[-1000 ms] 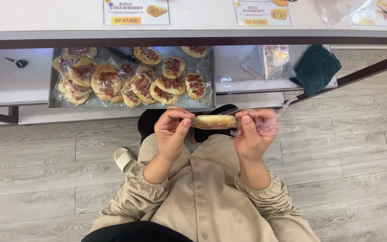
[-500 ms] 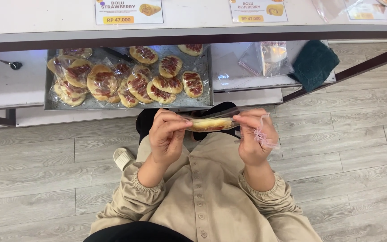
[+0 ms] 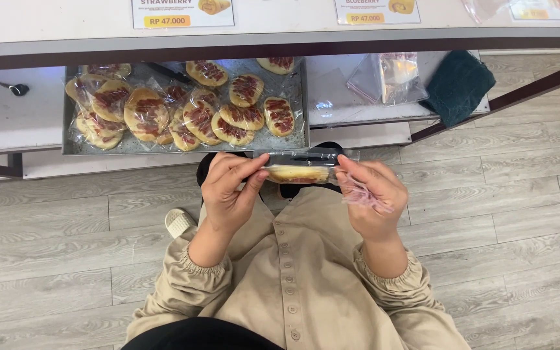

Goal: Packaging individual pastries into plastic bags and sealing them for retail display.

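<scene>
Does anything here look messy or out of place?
Mostly no. The wrapped pastries lie heaped unevenly in the metal tray, some overlapping. The left hand and right hand hold one bagged pastry level; nothing looks spilled.

Wrapped pastries below white price cards

A clear plastic wrapper with a flat golden pastry (image 3: 298,172) sits between both hands; more clear-wrapped red-topped pastries (image 3: 183,107) fill the metal tray (image 3: 72,148); white rectangular cards with yellow strips (image 3: 183,13) line the counter.
</scene>
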